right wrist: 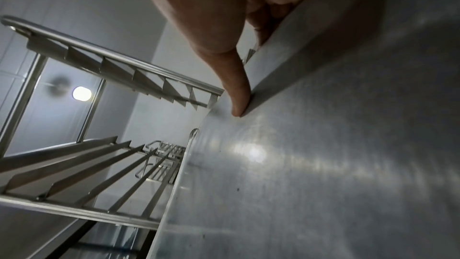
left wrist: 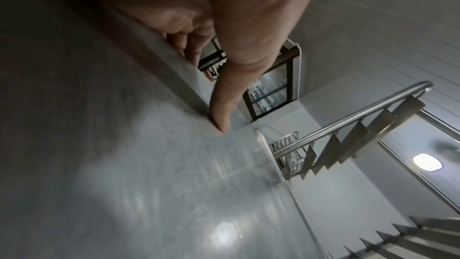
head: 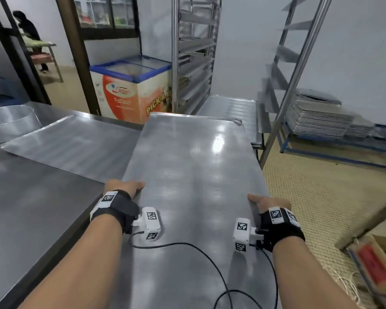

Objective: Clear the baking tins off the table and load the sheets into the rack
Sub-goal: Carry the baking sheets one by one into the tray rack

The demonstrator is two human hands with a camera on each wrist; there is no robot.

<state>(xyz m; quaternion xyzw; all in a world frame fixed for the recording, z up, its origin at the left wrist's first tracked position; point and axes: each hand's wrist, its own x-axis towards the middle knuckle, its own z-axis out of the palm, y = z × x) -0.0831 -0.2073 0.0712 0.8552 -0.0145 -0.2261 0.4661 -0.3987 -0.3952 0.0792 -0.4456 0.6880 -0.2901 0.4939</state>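
Sheet: large metal baking sheet [head: 194, 166] held roughly level in front of the person, its long edges in both hands, its far end pointing toward the racks; ceiling light glints off its brushed face.
Table: steel table [head: 31, 197] lies to the left of and under the held sheet; a second sheet [head: 71, 146] lies flat on it, and a round tin [head: 11, 123] stands at its far left corner.
Racks: one tall steel rack [head: 194, 52] with slanted runners stands straight ahead beside the wall; another rack [head: 299, 63] stands to the right, tilted by the wide lens.
Room: a stack of sheets [head: 319, 117] sits low on a blue-framed shelf at right; a chest freezer [head: 129, 85] with orange sides stands past the table; the floor is yellowish mesh matting; a person [head: 29, 34] bends at a bench through the doorway at far left.
Left hand: left hand [head: 124, 188] grips the sheet's left edge, thumb [left wrist: 224, 109] pressed flat on top, fingers curled under the rim.
Right hand: right hand [head: 269, 202] grips the right edge the same way, thumb [right wrist: 239, 95] on top along the raised lip, fingers tucked beneath.
Hidden: the fingers under the sheet are mostly out of sight; the sheet's near end is cut off by the frame; the lower rack shelves are blurred.
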